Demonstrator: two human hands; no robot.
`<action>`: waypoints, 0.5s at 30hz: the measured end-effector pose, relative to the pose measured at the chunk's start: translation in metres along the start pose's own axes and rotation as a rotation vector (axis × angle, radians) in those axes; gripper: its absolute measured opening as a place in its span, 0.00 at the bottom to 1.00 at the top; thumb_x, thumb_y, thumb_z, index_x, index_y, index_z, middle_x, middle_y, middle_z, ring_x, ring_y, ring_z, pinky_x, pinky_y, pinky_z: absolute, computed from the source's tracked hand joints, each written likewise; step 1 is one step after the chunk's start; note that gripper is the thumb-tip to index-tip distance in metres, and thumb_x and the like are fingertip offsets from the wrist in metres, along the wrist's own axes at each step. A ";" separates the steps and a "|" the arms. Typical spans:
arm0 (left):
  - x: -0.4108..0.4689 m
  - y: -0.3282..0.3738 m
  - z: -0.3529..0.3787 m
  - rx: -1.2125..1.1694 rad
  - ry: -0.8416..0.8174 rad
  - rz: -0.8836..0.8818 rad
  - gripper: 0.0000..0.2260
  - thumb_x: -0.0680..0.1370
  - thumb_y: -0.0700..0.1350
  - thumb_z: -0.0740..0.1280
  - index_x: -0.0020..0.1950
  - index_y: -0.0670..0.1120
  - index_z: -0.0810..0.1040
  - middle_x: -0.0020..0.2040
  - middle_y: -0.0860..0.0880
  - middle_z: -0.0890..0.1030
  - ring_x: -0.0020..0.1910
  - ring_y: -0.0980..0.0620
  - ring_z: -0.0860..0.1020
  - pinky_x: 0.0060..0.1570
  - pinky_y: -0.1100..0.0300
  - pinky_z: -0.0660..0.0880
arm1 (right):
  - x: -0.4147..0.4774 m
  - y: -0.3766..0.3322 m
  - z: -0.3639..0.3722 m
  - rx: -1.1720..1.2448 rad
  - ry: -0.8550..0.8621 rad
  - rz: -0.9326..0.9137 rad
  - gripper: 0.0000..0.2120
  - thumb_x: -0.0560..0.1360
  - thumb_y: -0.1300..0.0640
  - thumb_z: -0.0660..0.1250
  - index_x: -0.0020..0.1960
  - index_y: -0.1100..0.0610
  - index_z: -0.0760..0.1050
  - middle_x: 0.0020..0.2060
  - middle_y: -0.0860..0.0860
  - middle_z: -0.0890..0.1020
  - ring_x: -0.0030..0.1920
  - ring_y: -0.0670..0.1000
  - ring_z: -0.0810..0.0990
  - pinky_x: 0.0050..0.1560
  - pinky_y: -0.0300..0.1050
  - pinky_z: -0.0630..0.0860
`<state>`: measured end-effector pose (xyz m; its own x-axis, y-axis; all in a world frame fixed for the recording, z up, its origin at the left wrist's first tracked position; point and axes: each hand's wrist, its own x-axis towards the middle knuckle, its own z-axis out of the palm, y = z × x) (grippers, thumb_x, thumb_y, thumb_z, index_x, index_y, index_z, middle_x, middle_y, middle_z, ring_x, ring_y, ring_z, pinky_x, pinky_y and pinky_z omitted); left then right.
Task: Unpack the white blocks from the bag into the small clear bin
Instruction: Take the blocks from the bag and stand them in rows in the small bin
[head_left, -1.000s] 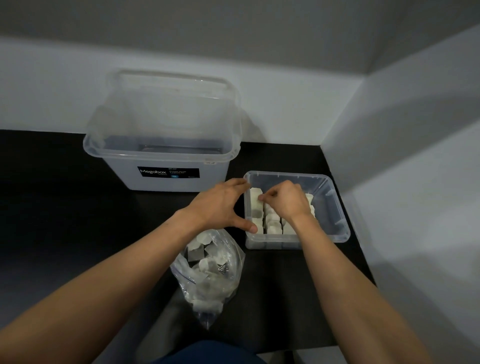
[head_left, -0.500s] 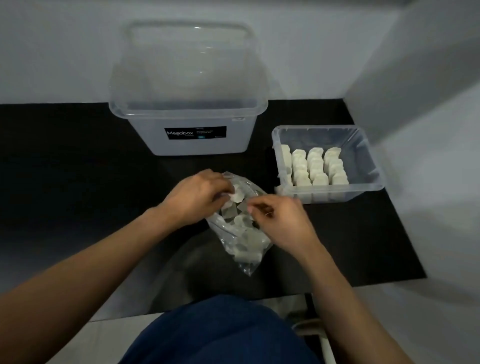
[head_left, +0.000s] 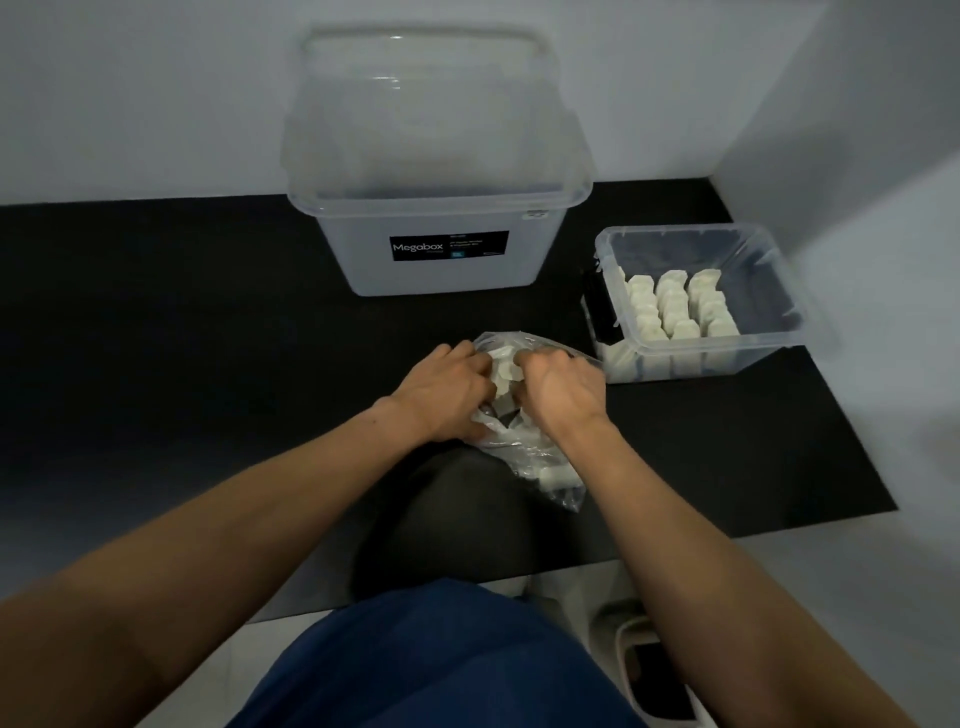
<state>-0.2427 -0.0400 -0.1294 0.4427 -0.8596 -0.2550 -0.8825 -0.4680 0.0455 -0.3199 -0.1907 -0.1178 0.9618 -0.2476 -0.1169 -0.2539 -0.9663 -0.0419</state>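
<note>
Both hands at bag (head_left: 524, 447) mouth | left hand (head_left: 447, 395) | right hand (head_left: 563, 392)

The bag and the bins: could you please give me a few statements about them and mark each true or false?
1. Both hands, left and right, are at the bag. True.
2. The small bin is empty. False: white blocks stand in rows inside it.
3. The Megabox bin stands left of the small bin. True.
4. The bag lies inside the Megabox bin. False: it lies on the black mat.
5. Blocks remain in the bag. True.
</note>
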 end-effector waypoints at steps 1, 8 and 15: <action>-0.001 -0.002 0.001 -0.009 0.007 0.006 0.23 0.74 0.67 0.69 0.62 0.54 0.82 0.64 0.51 0.75 0.61 0.50 0.69 0.58 0.54 0.67 | 0.003 -0.003 0.000 -0.025 -0.008 -0.007 0.10 0.80 0.56 0.64 0.59 0.51 0.80 0.54 0.54 0.84 0.54 0.62 0.84 0.46 0.52 0.79; -0.005 -0.014 0.002 -0.025 0.062 -0.036 0.24 0.73 0.68 0.68 0.59 0.53 0.83 0.62 0.51 0.77 0.59 0.50 0.71 0.58 0.54 0.69 | 0.000 0.000 -0.008 0.088 0.058 -0.058 0.08 0.80 0.50 0.66 0.53 0.51 0.82 0.53 0.49 0.80 0.48 0.58 0.84 0.46 0.55 0.82; 0.002 -0.001 -0.005 -0.136 0.165 -0.136 0.15 0.79 0.61 0.63 0.48 0.52 0.82 0.45 0.52 0.82 0.49 0.51 0.78 0.54 0.52 0.68 | -0.026 0.020 -0.016 0.304 0.218 -0.009 0.05 0.81 0.55 0.67 0.53 0.54 0.81 0.42 0.50 0.85 0.41 0.52 0.84 0.43 0.53 0.82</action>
<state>-0.2401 -0.0427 -0.1249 0.5855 -0.8036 -0.1065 -0.7888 -0.5951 0.1541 -0.3487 -0.2042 -0.0997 0.9550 -0.2802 0.0975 -0.2329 -0.9116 -0.3388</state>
